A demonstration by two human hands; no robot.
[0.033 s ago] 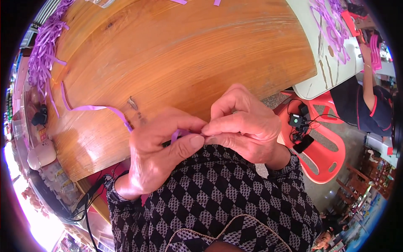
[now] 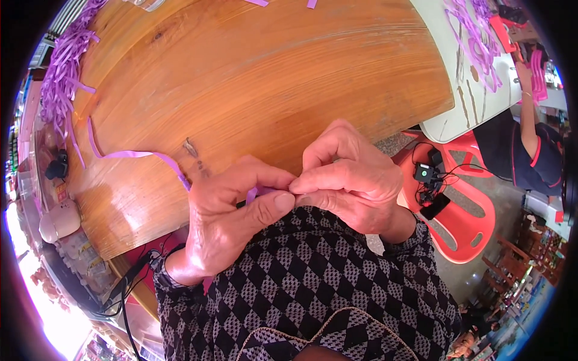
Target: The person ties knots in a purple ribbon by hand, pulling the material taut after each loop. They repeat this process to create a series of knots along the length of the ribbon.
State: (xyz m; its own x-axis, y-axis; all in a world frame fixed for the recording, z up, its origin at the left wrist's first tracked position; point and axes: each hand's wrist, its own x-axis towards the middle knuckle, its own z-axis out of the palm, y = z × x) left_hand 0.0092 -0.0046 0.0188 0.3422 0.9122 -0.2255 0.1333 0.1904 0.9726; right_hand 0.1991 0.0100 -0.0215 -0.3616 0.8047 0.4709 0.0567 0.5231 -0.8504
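A long purple ribbon [image 2: 135,154] trails over the wooden table from the left and runs under my left hand [image 2: 226,216]. A loop of it shows between that hand's thumb and forefinger, which are pinched together. My right hand [image 2: 358,180] meets it fingertip to fingertip, with its thumb and forefinger closed on the same ribbon. The small bit of ribbon between the fingertips is mostly hidden. Both hands are just off the table's near edge, in front of my patterned top [image 2: 301,259].
The wooden table [image 2: 271,84] spreads ahead. A heap of purple ribbons [image 2: 63,75] hangs at its far left; more ribbons [image 2: 475,42] lie on a white table [image 2: 448,117] at right. A red chair [image 2: 463,231] holds black devices and cables [image 2: 425,174]. Another person [image 2: 530,138] is at the right.
My left hand has shifted very slightly to the right. The right hand and the trailing ribbon look unchanged.
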